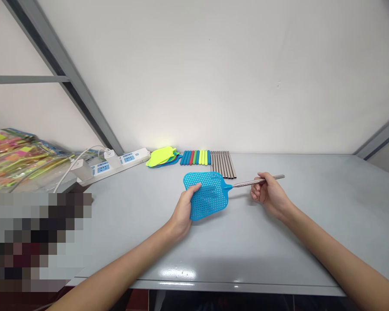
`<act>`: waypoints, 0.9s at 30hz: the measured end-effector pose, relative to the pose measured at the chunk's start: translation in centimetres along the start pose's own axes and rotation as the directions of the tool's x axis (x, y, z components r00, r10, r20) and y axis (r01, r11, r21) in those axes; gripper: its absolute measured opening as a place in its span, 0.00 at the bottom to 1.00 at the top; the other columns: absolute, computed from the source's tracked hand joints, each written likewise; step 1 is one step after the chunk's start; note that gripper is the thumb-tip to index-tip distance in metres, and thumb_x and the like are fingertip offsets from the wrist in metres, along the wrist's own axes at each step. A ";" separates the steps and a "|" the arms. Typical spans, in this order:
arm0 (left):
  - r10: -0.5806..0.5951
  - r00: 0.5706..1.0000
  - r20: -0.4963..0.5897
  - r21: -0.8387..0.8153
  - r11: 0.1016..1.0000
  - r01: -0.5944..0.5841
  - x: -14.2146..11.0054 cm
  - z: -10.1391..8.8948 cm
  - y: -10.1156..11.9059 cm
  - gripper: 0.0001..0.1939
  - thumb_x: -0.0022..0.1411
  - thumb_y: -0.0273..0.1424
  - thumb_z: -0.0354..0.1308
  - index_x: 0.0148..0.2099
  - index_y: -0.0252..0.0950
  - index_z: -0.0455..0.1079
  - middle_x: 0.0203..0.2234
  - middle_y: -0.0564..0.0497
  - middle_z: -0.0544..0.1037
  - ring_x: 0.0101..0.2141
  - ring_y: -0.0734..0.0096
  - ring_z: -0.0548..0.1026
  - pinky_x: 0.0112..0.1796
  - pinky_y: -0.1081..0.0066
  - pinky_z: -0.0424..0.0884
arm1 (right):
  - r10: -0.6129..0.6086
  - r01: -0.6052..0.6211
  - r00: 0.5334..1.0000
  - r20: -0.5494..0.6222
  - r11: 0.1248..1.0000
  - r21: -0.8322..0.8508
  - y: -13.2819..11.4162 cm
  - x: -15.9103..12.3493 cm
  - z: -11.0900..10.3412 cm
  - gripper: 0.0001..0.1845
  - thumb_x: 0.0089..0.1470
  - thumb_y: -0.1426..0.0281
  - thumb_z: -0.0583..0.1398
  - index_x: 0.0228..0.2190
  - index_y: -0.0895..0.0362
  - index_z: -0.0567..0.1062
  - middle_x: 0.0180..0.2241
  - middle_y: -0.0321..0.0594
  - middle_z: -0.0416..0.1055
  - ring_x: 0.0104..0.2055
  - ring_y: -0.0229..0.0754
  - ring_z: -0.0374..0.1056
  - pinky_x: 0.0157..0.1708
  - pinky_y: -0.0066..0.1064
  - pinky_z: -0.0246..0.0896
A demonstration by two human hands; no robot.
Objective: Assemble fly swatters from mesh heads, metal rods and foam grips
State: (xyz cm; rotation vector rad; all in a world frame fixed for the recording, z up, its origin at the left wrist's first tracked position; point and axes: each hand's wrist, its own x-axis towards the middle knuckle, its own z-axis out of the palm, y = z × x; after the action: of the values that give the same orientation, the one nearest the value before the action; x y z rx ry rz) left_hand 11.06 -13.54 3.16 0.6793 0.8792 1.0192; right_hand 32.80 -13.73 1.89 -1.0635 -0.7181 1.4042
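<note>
My left hand (182, 211) is closed around the left edge of a blue perforated fly swatter head (210, 201), thumb on top and the other fingers behind it. A metal rod (244, 183) runs from the neck of the swatter head toward the right. My right hand (267, 194) grips this rod near its far end, and a short length sticks out past the fingers. Swatter head and rod are joined and held above the table.
Along the back of the grey table (278, 250) lie stacked swatter heads (161, 156), a row of coloured handle grips (195, 157) and several metal rods (223, 164). A power strip (129, 158) with plugged-in chargers stands left, beside packaged goods (19, 160). A pixelated area covers the lower left.
</note>
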 end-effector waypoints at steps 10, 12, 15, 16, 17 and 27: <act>0.020 0.999 -0.043 0.023 1.000 -0.019 0.2 -0.1 -0.1 0.14 0.50 0.36 0.55 0.38 0.34 0.69 0.35 0.49 0.75 0.37 0.63 0.72 0.41 0.65 0.66 | 0.003 -0.003 1.000 -0.013 1.000 0.003 0.0 0.0 0.1 0.17 0.46 0.63 0.52 0.12 0.57 0.59 0.12 0.33 0.55 0.14 0.34 0.54 0.16 0.26 0.52; 0.024 0.999 -0.036 0.022 1.000 -0.023 0.2 -0.1 -0.1 0.14 0.50 0.36 0.55 0.38 0.34 0.69 0.34 0.49 0.76 0.37 0.63 0.72 0.42 0.65 0.65 | 0.002 -0.002 1.000 -0.013 1.000 -0.005 0.0 0.0 0.1 0.18 0.46 0.63 0.52 0.12 0.57 0.59 0.11 0.33 0.55 0.14 0.34 0.54 0.17 0.26 0.52; 0.025 0.999 -0.030 0.025 0.999 -0.024 0.2 -0.1 -0.1 0.14 0.50 0.36 0.55 0.37 0.34 0.69 0.34 0.49 0.76 0.37 0.63 0.72 0.42 0.65 0.65 | 0.004 -0.004 1.000 -0.010 1.000 -0.014 0.1 0.0 0.1 0.18 0.47 0.64 0.52 0.11 0.58 0.59 0.11 0.33 0.55 0.14 0.34 0.54 0.17 0.26 0.52; 0.025 0.999 -0.035 0.026 0.999 -0.025 0.2 -0.1 -0.1 0.14 0.50 0.36 0.55 0.37 0.34 0.69 0.34 0.49 0.76 0.37 0.63 0.72 0.42 0.65 0.65 | 0.003 -0.004 1.000 -0.010 1.000 -0.011 0.1 0.1 0.0 0.18 0.47 0.64 0.52 0.11 0.58 0.59 0.11 0.33 0.55 0.14 0.34 0.54 0.17 0.27 0.52; 0.024 0.999 -0.039 0.026 0.999 -0.023 0.2 -0.1 -0.1 0.13 0.49 0.36 0.55 0.37 0.34 0.69 0.34 0.49 0.76 0.36 0.64 0.72 0.42 0.65 0.65 | 0.002 -0.003 1.000 -0.008 1.000 -0.008 0.1 0.1 0.0 0.18 0.47 0.64 0.52 0.11 0.58 0.59 0.11 0.33 0.55 0.14 0.34 0.54 0.17 0.27 0.52; 0.008 0.999 -0.033 0.039 0.999 -0.007 0.4 -0.4 -0.2 0.16 0.49 0.38 0.54 0.38 0.34 0.68 0.35 0.48 0.75 0.36 0.63 0.72 0.40 0.64 0.66 | 0.027 -0.027 0.999 -0.021 0.999 -0.021 0.2 0.0 0.0 0.18 0.47 0.63 0.51 0.11 0.58 0.59 0.12 0.33 0.55 0.14 0.34 0.55 0.17 0.27 0.52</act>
State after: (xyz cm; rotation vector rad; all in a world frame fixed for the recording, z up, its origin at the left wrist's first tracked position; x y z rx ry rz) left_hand 10.89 -13.27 2.66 0.7006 0.9273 1.0246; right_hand 32.68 -13.78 1.73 -1.1070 -0.7073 1.4090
